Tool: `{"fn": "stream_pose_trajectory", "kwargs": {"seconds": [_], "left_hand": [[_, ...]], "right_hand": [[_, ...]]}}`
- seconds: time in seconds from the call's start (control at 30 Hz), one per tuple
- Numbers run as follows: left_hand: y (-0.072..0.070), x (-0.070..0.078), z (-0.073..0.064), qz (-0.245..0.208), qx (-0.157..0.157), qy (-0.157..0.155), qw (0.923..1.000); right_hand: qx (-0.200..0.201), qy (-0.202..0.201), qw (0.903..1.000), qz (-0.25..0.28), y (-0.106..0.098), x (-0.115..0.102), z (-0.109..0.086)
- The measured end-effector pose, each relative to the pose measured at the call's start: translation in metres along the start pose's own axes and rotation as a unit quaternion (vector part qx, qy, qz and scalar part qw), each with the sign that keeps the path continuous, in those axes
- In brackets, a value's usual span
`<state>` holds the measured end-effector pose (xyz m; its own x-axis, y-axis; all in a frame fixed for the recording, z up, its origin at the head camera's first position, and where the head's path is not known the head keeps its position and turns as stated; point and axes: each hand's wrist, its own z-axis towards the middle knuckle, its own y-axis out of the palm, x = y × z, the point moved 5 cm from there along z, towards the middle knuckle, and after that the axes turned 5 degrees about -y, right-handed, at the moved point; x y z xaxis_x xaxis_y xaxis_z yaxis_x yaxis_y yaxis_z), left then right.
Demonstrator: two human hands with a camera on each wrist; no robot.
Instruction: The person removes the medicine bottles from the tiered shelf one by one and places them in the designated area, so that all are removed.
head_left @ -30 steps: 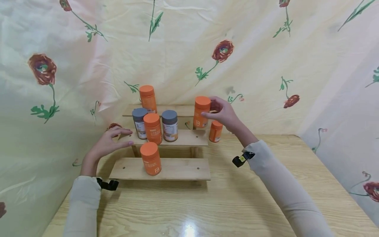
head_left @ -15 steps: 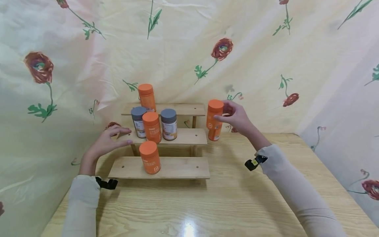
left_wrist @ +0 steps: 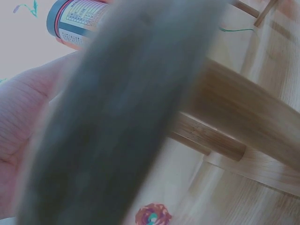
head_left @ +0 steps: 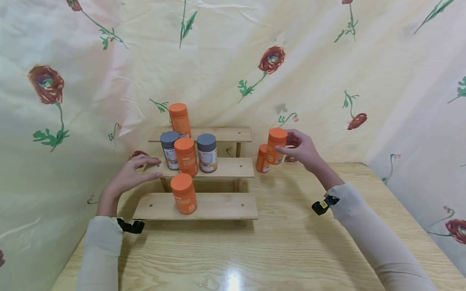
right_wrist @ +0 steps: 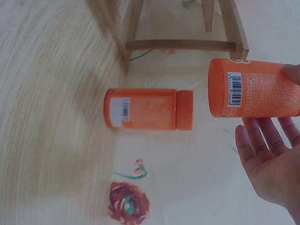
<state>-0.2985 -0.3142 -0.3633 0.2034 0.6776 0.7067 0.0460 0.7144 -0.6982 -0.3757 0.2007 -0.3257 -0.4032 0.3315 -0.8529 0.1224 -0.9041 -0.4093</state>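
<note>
In the head view my right hand [head_left: 300, 149] grips an orange bottle [head_left: 276, 147] with an orange lid, thumb on its near side. The right wrist view shows this bottle [right_wrist: 255, 89] raised clear of the table, its barcode visible. Another orange bottle [head_left: 262, 159] stands on the table just left of it. My left hand [head_left: 132, 173] rests at the left end of the middle shelf [head_left: 236, 166], thumb and fingers spread apart. Beside its fingertips stands a grey-lidded bottle [head_left: 169, 151]; in the left wrist view a blurred dark shape covers much of the hand.
A three-tier wooden rack stands by the flowered cloth [head_left: 218, 60]. Its top shelf [head_left: 218, 133] bears an orange bottle [head_left: 179, 121]. On the middle one are an orange bottle [head_left: 186, 157] and another grey-lidded bottle [head_left: 207, 153]. The bottom shelf [head_left: 225, 206] carries an orange bottle [head_left: 184, 195].
My right hand has carried its orange bottle from the right end of the rack to the right and somewhat lower, past the bottle on the table. My left hand has stayed put.
</note>
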Motion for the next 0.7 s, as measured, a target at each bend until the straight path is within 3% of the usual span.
{"fn": "stream_pose_trajectory", "kwargs": {"seconds": [0.7], "left_hand": [[0.000, 0.000, 0.000, -0.004, -0.001, 0.006, 1.0000]], "right_hand": [[0.018, 0.029, 0.9994, -0.009, -0.021, 0.036, -0.013]]}}
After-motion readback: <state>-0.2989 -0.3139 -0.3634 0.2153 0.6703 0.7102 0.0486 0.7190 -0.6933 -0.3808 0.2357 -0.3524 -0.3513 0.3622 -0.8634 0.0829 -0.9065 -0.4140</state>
